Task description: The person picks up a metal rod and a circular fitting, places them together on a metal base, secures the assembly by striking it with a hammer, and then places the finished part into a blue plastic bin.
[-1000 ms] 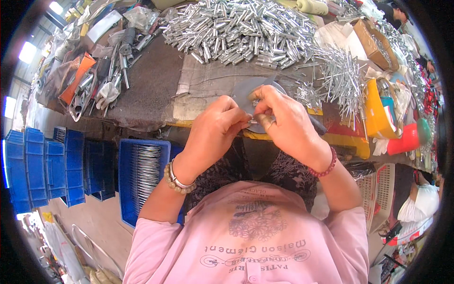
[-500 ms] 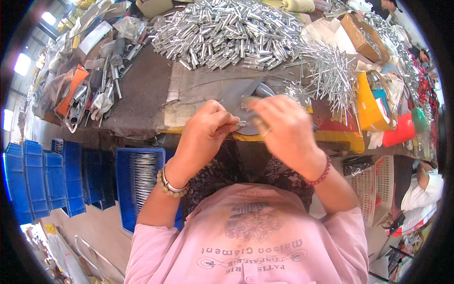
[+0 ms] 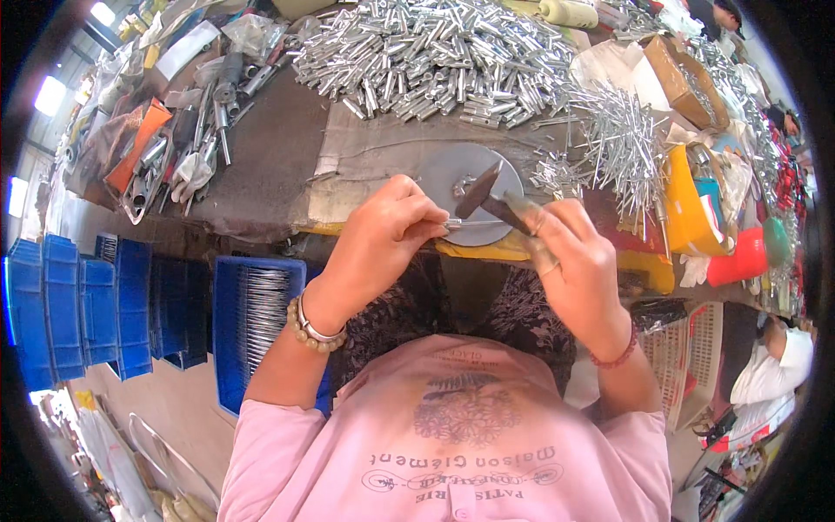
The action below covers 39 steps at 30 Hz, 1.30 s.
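My left hand (image 3: 383,235) pinches a small silver metal tube with a thin rod (image 3: 477,224) pointing right from it, over the near part of a round grey metal disc (image 3: 445,167). My right hand (image 3: 576,257) is closed round the handle of a hammer (image 3: 481,189). Its dark head hangs above the disc, close to my left fingertips. Beyond the disc lies a large heap of short silver tubes (image 3: 435,56). Thin metal rods (image 3: 617,143) are piled to the right, with smaller pins (image 3: 555,172) beside the disc.
Tools and an orange piece (image 3: 139,148) clutter the left of the bench. A yellow container (image 3: 691,204) and a red cup (image 3: 735,258) stand at the right. Below the bench are a blue crate (image 3: 228,348) of metal rods, stacked blue bins (image 3: 65,304) and a pale basket (image 3: 696,348).
My right hand has moved right from beside my left fingers, and the hammer now shows in its grip above the uncovered disc. My left hand keeps its pinch. The view has shifted slightly.
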Each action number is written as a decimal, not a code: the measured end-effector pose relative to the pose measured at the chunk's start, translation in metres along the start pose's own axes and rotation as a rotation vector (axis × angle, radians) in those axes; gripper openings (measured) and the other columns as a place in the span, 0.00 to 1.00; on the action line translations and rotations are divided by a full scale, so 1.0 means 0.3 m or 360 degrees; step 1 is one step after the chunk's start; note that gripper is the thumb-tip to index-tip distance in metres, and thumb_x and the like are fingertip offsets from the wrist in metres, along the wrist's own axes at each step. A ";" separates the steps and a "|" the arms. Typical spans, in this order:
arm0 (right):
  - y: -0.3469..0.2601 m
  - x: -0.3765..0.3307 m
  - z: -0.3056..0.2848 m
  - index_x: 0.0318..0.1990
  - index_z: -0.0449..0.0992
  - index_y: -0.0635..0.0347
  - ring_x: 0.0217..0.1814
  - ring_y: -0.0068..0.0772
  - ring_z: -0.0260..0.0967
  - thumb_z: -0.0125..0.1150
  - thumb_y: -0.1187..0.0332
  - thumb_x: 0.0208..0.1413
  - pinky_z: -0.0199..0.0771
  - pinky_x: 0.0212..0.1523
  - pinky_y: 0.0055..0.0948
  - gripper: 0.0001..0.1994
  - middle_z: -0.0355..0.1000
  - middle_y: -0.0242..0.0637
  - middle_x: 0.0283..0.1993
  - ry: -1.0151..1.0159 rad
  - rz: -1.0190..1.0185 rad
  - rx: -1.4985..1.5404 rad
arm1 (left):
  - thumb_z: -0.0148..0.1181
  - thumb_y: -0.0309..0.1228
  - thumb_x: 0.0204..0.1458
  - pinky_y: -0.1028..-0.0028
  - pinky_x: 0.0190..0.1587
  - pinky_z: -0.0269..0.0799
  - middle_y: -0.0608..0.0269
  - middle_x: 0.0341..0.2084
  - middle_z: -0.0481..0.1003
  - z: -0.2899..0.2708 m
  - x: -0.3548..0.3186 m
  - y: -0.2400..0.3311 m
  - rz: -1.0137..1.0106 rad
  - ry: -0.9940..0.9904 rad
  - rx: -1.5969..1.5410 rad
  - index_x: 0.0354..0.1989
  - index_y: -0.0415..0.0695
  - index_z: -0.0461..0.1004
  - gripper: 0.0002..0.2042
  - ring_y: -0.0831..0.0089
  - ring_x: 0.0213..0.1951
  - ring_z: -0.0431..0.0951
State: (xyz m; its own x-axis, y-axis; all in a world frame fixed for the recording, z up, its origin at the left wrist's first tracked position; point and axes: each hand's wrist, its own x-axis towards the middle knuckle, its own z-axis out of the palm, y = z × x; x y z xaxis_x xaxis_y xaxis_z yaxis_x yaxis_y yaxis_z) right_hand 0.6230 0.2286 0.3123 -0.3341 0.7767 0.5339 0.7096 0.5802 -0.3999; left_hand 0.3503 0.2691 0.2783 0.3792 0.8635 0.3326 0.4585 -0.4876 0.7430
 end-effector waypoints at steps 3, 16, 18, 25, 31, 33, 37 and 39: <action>-0.051 -0.002 -0.015 0.59 0.84 0.57 0.38 0.46 0.81 0.71 0.83 0.56 0.82 0.37 0.38 0.22 0.76 0.40 0.45 0.0271 -0.0045 0.0044 | 0.74 0.20 0.56 0.66 0.43 0.75 0.58 0.37 0.77 -0.002 -0.001 -0.008 0.0025 -0.0019 0.0059 0.43 0.42 0.86 0.08 0.61 0.39 0.80; 0.020 0.043 0.037 0.57 0.86 0.53 0.41 0.47 0.79 0.68 0.79 0.57 0.82 0.41 0.43 0.19 0.75 0.39 0.42 -0.0028 0.0213 0.0055 | 0.75 0.22 0.56 0.66 0.42 0.76 0.58 0.36 0.77 -0.009 0.008 -0.013 -0.0021 -0.0055 0.0034 0.42 0.41 0.85 0.07 0.60 0.38 0.81; 0.054 0.055 0.051 0.56 0.85 0.54 0.46 0.47 0.78 0.70 0.77 0.56 0.81 0.45 0.44 0.19 0.75 0.40 0.42 -0.0053 0.0163 -0.0262 | 0.74 0.20 0.56 0.70 0.42 0.75 0.60 0.36 0.76 -0.011 0.007 -0.016 -0.0010 -0.0066 0.0052 0.43 0.40 0.86 0.08 0.66 0.38 0.79; -0.052 -0.009 0.064 0.42 0.80 0.56 0.45 0.48 0.78 0.72 0.73 0.56 0.80 0.43 0.46 0.09 0.76 0.39 0.42 -0.0219 0.0020 -0.0301 | 0.76 0.27 0.55 0.64 0.40 0.77 0.60 0.35 0.79 0.005 -0.008 -0.016 -0.0045 0.0056 0.0052 0.42 0.46 0.89 0.08 0.60 0.37 0.82; -0.101 -0.041 0.058 0.45 0.77 0.63 0.37 0.58 0.80 0.73 0.69 0.59 0.77 0.38 0.50 0.12 0.79 0.49 0.34 -0.0679 0.0809 0.0557 | 0.74 0.20 0.58 0.73 0.40 0.74 0.61 0.38 0.79 0.050 -0.068 0.010 0.0065 0.0357 0.0016 0.52 0.41 0.87 0.14 0.72 0.38 0.79; -0.093 -0.060 0.075 0.50 0.78 0.65 0.31 0.50 0.78 0.73 0.69 0.62 0.75 0.34 0.44 0.14 0.78 0.49 0.31 -0.0710 0.0825 0.0650 | 0.72 0.21 0.61 0.75 0.38 0.74 0.62 0.38 0.81 0.079 -0.113 0.040 0.0043 0.0485 -0.0022 0.55 0.41 0.85 0.14 0.74 0.36 0.79; -0.104 -0.088 0.106 0.51 0.79 0.65 0.28 0.29 0.69 0.72 0.72 0.63 0.70 0.32 0.34 0.13 0.74 0.41 0.28 -0.0733 0.1153 0.1193 | 0.59 0.30 0.75 0.82 0.29 0.72 0.62 0.40 0.85 0.107 -0.168 0.072 -0.0724 0.0302 -0.0796 0.74 0.46 0.70 0.21 0.82 0.28 0.78; -0.120 -0.090 0.112 0.52 0.79 0.65 0.28 0.24 0.65 0.72 0.73 0.63 0.69 0.32 0.31 0.13 0.73 0.39 0.27 -0.0687 0.1202 0.1284 | 0.57 0.28 0.75 0.81 0.30 0.75 0.59 0.44 0.86 0.121 -0.167 0.090 -0.0914 0.0302 -0.1159 0.78 0.46 0.64 0.25 0.82 0.30 0.79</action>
State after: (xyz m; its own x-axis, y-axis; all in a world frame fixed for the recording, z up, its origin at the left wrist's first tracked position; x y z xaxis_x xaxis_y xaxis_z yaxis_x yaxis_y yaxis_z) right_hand 0.5856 0.1950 0.2873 -0.2901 0.9174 -0.2724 0.2723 -0.1938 -0.9425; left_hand 0.3728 0.2080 0.2605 0.0851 0.9842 -0.1555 -0.1043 0.1640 0.9809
